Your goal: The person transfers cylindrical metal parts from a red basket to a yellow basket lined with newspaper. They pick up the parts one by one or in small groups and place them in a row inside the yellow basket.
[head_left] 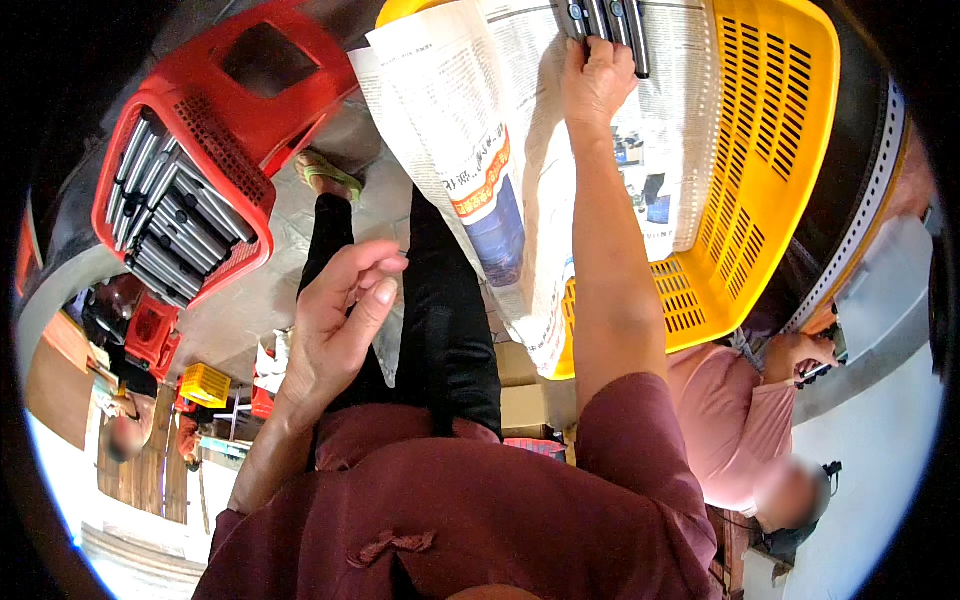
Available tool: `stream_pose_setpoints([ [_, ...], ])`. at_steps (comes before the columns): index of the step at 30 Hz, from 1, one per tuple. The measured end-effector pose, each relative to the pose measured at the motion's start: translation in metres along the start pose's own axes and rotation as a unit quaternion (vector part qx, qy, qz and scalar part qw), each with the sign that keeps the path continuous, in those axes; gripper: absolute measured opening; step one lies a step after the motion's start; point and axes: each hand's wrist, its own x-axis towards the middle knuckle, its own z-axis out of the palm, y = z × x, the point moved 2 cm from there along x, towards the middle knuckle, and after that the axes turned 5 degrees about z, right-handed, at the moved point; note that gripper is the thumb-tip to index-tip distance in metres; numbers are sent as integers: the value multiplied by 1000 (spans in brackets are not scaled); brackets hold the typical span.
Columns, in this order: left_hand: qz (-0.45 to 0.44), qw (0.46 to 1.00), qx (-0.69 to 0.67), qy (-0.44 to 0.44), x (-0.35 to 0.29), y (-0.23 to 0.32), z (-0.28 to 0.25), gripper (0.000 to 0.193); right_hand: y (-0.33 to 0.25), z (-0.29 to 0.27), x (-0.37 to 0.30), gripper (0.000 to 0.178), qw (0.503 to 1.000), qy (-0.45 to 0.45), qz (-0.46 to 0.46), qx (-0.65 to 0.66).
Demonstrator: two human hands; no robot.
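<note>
Head view: dark metal bars (605,22) are gripped by the right hand (597,78) over the newspaper-lined yellow basket (770,150); the left hand (340,320) is held open, empty. Many bars remain in the red crate (215,85).

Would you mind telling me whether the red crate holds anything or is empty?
Not empty: the red crate holds a stack of dark and silvery flat bars behind its mesh wall.

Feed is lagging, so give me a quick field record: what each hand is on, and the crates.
right hand: on dark slim rods lying on newspaper
left hand: raised, open, empty
yellow crate: lined with the newspaper, under the right hand
red crate: to the left, holds a stack of grey rods
co-worker: pink shirt, at right
</note>
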Motion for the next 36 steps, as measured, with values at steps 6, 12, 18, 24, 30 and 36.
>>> stream_pose_setpoints([
  [6,32,999,-7,1,-14,-29,-32,31,-24,-34,-8,24,997,38,50,50],
  [12,77,996,14,35,-45,-43,-76,27,-10,-77,-60,25,986,-22,128,109],
  [18,55,997,37,46,-70,-61,-117,30,26,-66,-64,30,824,-51,477,300],
  [24,-17,1000,8,24,-48,-78,-95,34,45,-7,-42,25,729,-19,529,434],
  [30,-16,1000,10,16,-27,-63,-58,30,41,4,-51,21,736,25,488,469],
  [36,-2,1000,28,12,-6,-47,-32,28,33,2,-45,18,684,28,497,533],
])
